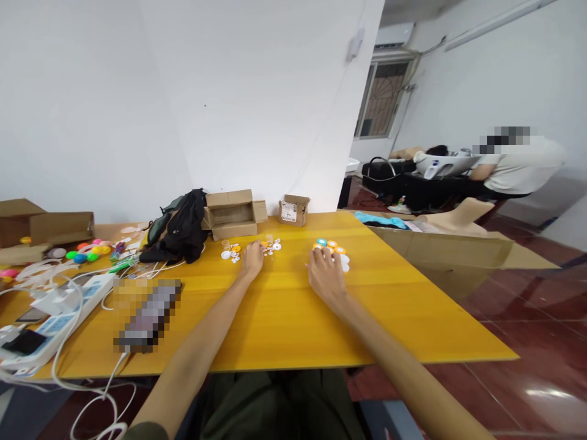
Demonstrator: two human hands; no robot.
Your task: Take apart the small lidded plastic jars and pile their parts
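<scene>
Both my arms reach forward over a yellow table (284,318). My left hand (252,256) rests knuckles-up beside a scatter of small white and orange round parts (233,252), its fingers curled down among more small white pieces (273,246). My right hand (324,272) lies flat with fingers stretched toward a cluster of orange, teal and white round caps (333,247), fingertips touching or just short of them. I cannot make out anything held in either hand.
Open cardboard boxes (233,214) and a small box (293,211) stand at the table's far edge beside a black bag (181,229). Colourful balls (87,252), a power strip (59,318) and cables crowd the left. A person sits at another desk at far right.
</scene>
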